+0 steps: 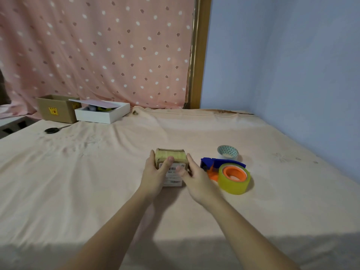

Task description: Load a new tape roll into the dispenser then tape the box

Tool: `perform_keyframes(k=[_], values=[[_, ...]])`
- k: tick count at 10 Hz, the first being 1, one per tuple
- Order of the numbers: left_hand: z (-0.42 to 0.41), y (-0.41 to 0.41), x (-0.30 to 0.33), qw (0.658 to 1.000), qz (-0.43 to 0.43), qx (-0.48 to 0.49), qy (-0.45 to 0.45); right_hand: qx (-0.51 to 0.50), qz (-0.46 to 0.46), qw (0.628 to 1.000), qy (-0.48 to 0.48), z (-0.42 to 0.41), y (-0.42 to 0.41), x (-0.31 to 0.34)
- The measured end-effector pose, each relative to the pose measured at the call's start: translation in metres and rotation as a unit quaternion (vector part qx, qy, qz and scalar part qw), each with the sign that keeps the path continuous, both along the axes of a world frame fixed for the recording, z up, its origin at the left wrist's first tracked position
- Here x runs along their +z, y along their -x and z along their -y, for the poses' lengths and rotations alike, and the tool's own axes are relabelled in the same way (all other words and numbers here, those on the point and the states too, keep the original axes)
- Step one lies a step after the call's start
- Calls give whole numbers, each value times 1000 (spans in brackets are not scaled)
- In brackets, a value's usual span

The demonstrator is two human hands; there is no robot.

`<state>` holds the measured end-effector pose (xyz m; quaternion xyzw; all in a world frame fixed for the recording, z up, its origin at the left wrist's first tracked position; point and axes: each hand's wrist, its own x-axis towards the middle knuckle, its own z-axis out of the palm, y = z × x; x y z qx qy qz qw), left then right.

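2 bare forearms, no sleeves.

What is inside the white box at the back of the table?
Under the tilted pink lid, the white box shows a grey-blue object and something yellow-green. The lid covers the rest, so the other contents cannot be seen.

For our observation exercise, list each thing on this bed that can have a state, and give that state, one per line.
Small cardboard box: closed, taped, held between both hands.
Left hand: on box.
Right hand: on box.
Tape dispenser: loaded, lying down.
Yellowish tape roll: mounted on dispenser.
Patterned-core roll: loose.
Brown carton: open.
White box: lid ajar.
Scissors: closed.
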<state>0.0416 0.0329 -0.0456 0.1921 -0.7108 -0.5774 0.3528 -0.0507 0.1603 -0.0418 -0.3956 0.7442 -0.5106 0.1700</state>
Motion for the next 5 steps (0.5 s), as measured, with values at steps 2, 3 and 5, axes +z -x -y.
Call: perform_keyframes(k=[2, 3, 5], values=[[20, -3, -14, 992, 126, -2, 15, -29, 5, 1000, -6, 9, -12, -12], [29, -3, -18, 981, 188, -12, 39, -50, -11, 999, -13, 10, -9, -11], [55, -5, -26, 966, 244, -41, 71, -50, 16, 999, -4, 7, -8, -11]])
